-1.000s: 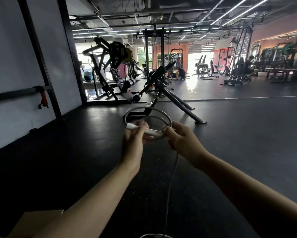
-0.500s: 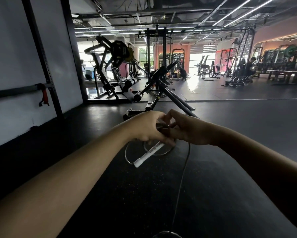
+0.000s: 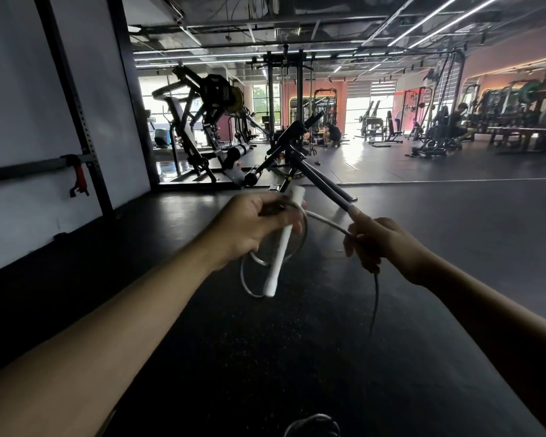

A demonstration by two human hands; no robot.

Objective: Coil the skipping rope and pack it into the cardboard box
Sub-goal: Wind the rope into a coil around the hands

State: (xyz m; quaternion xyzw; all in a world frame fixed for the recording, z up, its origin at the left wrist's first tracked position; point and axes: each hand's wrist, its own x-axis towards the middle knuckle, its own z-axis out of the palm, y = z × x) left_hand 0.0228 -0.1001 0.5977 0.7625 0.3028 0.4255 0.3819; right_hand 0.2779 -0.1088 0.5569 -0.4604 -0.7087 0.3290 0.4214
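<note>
My left hand (image 3: 252, 225) grips the skipping rope's coil (image 3: 249, 279) together with its white handle (image 3: 281, 247), which points steeply down from the fist. A loop of pale rope hangs below that hand. To the right, my right hand (image 3: 378, 241) pinches the rope (image 3: 325, 222) a short way from the coil. From the right hand the loose rope (image 3: 374, 307) drops toward the floor, ending in a heap (image 3: 312, 424) at the bottom edge. The cardboard box is out of view.
Dark rubber flooring (image 3: 265, 357) spreads all around. A black bench machine (image 3: 296, 159) stands just ahead, with more gym machines (image 3: 208, 127) behind. A white wall with a black rack upright (image 3: 76, 115) lines the left. A person (image 3: 333, 134) crouches far back.
My hands have parted: the right hand slid right along the rope, stretching a length from the coil. The white handle swung from level to steeply down.
</note>
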